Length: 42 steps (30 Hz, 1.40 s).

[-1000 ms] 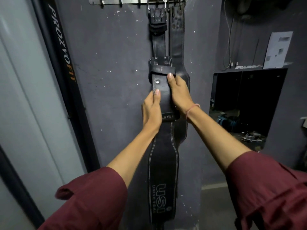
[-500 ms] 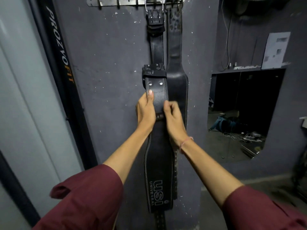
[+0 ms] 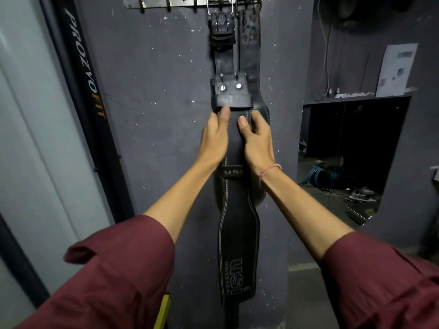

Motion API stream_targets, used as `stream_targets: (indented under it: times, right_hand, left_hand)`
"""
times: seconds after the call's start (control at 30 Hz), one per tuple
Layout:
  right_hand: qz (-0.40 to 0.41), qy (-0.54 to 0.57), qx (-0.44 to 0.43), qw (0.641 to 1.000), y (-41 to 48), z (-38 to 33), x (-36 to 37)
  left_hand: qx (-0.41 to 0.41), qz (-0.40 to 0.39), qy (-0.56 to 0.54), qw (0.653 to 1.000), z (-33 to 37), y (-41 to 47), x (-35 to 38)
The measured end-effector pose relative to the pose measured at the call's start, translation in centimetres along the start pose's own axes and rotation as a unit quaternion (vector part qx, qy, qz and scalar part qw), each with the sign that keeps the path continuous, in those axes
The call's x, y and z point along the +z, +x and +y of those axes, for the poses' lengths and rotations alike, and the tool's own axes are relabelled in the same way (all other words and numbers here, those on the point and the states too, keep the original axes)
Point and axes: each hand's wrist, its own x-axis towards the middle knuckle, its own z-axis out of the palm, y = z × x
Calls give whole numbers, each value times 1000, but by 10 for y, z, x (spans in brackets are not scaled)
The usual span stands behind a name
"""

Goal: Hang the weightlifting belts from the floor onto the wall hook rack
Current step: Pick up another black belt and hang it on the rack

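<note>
Black leather, stitched pale along its edges: the front belt (image 3: 238, 233) already hangs by its buckle from the hook rack (image 3: 166, 2), flat against the grey wall (image 3: 152, 91). I have my left hand (image 3: 215, 138) and right hand (image 3: 257, 141) on either edge just under the belt's keeper loop (image 3: 231, 102), each grip clamped on the belt with thumb in front, I judge to straighten it so it drops plumb. A second belt (image 3: 251, 58) hangs touching behind, crowding the right edge. Left of me stands a dark door frame (image 3: 88, 74); spare hooks remain further left.
</note>
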Motion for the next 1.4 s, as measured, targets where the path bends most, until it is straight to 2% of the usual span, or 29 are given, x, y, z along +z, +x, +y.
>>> stream_targets:
  times: [0.1, 0.17, 0.4, 0.6, 0.7, 0.8, 0.9, 1.2, 1.33, 1.4]
  right_hand:
    - [37, 10, -6, 999, 10, -7, 2]
    - [51, 18, 2, 999, 16, -11, 2]
    - [62, 40, 38, 997, 14, 1, -6]
    - [13, 46, 41, 998, -3, 12, -18]
    - [3, 59, 39, 997, -9, 11, -24]
    - [-48, 61, 59, 995, -27, 18, -22]
    - [-64, 70, 69, 993, -41, 24, -20]
    - [-56, 31, 121, 991, -39, 16, -7]
    - [-47, 77, 99, 991, -20, -6, 3]
    - [-39, 38, 88, 995, -4, -17, 7]
  left_hand:
    - [11, -35, -25, 999, -30, -30, 11]
    - [10, -19, -10, 1000, -47, -53, 18]
    - [-59, -61, 10, 996, -95, -106, 26]
    - [-61, -77, -36, 995, -68, -80, 24]
    - [-79, -65, -154, 983, -51, -54, 17]
    - [-145, -28, -222, 964, -21, -17, 9]
    - [-177, -36, -204, 962, -3, 8, 0]
    - [-100, 37, -208, 972, -4, 7, 5]
    - [-75, 56, -208, 974, -4, 1, 2]
    - [-72, 55, -199, 976, -5, 0, 0]
